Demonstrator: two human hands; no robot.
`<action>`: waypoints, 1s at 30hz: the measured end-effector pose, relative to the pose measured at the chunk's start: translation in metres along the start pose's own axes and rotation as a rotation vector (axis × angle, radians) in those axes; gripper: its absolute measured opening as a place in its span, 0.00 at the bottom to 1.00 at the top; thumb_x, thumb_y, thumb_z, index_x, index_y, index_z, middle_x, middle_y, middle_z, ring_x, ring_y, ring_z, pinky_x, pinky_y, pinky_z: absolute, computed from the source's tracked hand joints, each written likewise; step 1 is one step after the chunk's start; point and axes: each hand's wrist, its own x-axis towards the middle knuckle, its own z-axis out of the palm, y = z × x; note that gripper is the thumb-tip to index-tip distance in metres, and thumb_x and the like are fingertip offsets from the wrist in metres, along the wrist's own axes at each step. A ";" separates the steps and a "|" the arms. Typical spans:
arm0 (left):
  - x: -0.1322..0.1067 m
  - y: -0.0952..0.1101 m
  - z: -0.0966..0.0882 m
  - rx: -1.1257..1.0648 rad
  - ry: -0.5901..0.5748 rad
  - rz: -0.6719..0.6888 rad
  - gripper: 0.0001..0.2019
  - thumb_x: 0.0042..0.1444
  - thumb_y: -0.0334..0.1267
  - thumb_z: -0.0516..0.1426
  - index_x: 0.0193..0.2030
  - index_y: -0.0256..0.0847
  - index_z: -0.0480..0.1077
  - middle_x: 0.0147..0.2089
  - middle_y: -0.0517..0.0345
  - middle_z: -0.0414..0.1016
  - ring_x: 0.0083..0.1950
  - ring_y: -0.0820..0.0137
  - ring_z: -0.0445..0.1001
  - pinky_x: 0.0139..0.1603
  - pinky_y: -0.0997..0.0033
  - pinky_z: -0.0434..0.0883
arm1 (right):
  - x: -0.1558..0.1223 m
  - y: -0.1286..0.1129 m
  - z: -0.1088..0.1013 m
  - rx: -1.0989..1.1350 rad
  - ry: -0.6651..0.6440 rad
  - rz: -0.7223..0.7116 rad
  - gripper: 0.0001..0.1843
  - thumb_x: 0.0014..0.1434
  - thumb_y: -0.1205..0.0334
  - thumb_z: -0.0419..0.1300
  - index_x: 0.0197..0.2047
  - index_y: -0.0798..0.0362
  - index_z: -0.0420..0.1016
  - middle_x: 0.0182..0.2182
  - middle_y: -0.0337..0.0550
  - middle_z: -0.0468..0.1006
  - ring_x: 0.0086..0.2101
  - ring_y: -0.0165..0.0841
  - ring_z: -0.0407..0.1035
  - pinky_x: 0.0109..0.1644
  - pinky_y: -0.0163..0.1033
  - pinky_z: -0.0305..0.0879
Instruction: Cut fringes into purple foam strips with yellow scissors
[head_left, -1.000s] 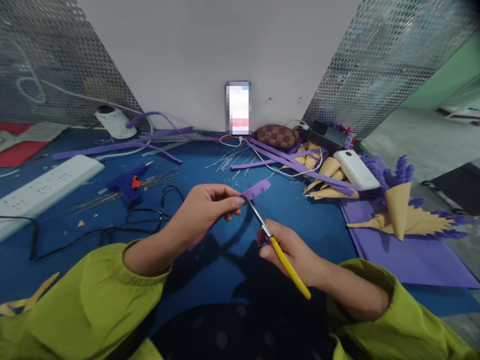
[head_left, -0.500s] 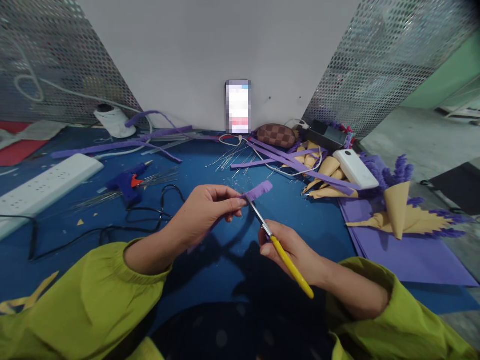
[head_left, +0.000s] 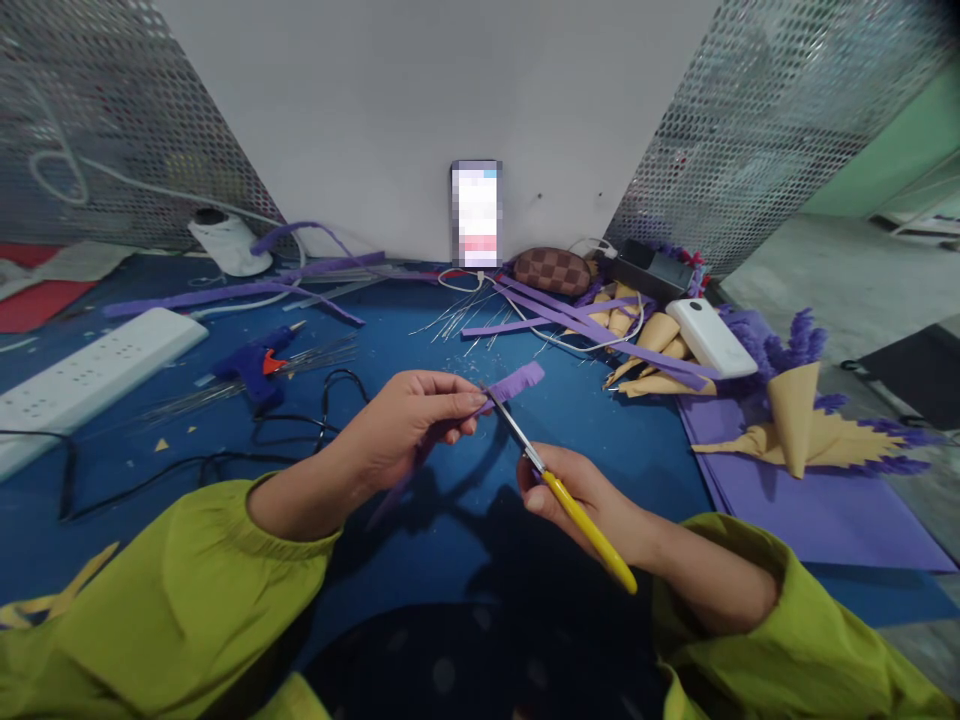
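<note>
My left hand (head_left: 431, 415) pinches a purple paper strip (head_left: 519, 380) between thumb and fingers. One end sticks out to the upper right, and its edge looks fringed with small cuts. The rest of the strip trails down behind the hand. Yellow-handled scissors (head_left: 589, 530) are gripped in my right hand (head_left: 581, 495). Their metal blades point up and left and meet the strip right beside my left thumb. Whether the blades are parted there is too small to tell.
A blue glue gun (head_left: 255, 370) with a black cord and a white power strip (head_left: 97, 380) lie left. At the back stand a phone (head_left: 477, 215) and a checkered pouch (head_left: 552, 271). Purple strips and thin wires lie around. Right are paper-wrapped purple flowers (head_left: 796, 400) on purple sheets (head_left: 847, 520).
The scissors' handle has swung slightly to the right. My left fingers have shifted a little on the strip, and its trailing part shows more below the hand.
</note>
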 end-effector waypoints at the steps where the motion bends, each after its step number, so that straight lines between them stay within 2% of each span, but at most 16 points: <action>1: 0.000 0.000 -0.001 -0.003 -0.005 -0.008 0.07 0.44 0.36 0.67 0.25 0.35 0.75 0.20 0.61 0.71 0.20 0.82 0.63 0.20 0.84 0.58 | 0.000 0.000 0.000 0.027 -0.009 -0.005 0.28 0.63 0.35 0.49 0.31 0.54 0.63 0.25 0.35 0.62 0.27 0.26 0.55 0.31 0.33 0.54; 6: 0.000 -0.001 -0.002 0.001 -0.007 -0.003 0.07 0.45 0.37 0.67 0.25 0.35 0.75 0.20 0.61 0.72 0.20 0.82 0.63 0.20 0.84 0.59 | 0.002 -0.001 -0.001 0.079 -0.022 -0.012 0.29 0.62 0.34 0.49 0.31 0.54 0.63 0.25 0.35 0.61 0.27 0.26 0.54 0.30 0.33 0.54; 13: 0.000 -0.004 0.000 0.062 0.044 0.107 0.07 0.46 0.38 0.67 0.26 0.36 0.77 0.21 0.61 0.73 0.23 0.80 0.66 0.23 0.82 0.62 | 0.002 0.000 0.000 -0.040 0.021 0.011 0.29 0.62 0.34 0.49 0.31 0.54 0.63 0.26 0.37 0.63 0.27 0.27 0.56 0.31 0.34 0.55; 22: 0.000 -0.003 0.000 0.015 0.016 0.016 0.07 0.45 0.37 0.67 0.26 0.36 0.76 0.21 0.62 0.72 0.22 0.81 0.64 0.22 0.82 0.59 | 0.001 -0.001 -0.001 -0.052 0.021 0.014 0.29 0.62 0.34 0.49 0.30 0.54 0.63 0.26 0.36 0.63 0.27 0.27 0.56 0.31 0.34 0.55; 30: 0.000 -0.003 0.000 0.051 0.015 0.084 0.08 0.44 0.38 0.68 0.28 0.36 0.77 0.23 0.60 0.74 0.23 0.79 0.65 0.25 0.79 0.62 | 0.002 0.000 -0.001 -0.035 0.029 0.030 0.29 0.61 0.33 0.50 0.30 0.54 0.63 0.26 0.36 0.63 0.27 0.27 0.56 0.31 0.33 0.55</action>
